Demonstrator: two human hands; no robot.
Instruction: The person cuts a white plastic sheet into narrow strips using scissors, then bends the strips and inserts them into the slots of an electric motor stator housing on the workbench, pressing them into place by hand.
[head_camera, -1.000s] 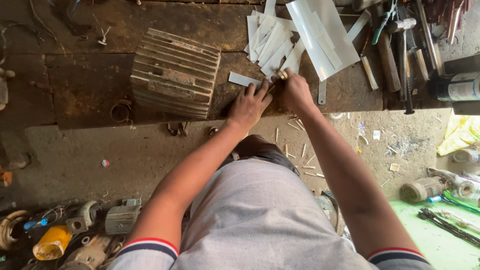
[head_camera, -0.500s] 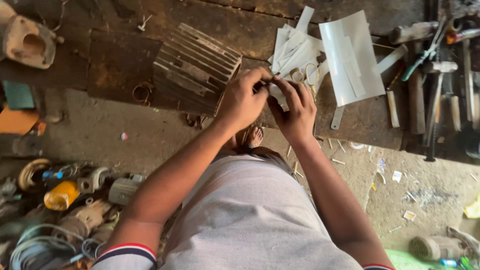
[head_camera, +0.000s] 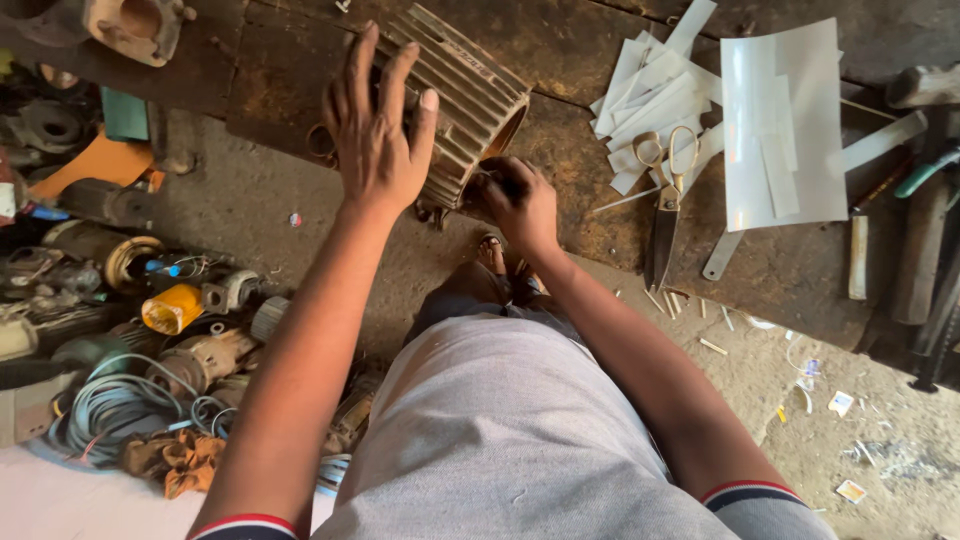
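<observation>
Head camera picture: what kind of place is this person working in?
Probably a motor repair workshop. The left hand rests on a ribbed metal motor housing, the right hand is at its open end, and old motor parts, wire coils and scissors lie around.

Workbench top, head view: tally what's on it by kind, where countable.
Finned motor housing: 1, left hand on top, right hand at its open end
Scissors: 1
Large white sheet: 1
White strip pile: 1, strips too overlapped to count
Total: 4
</observation>
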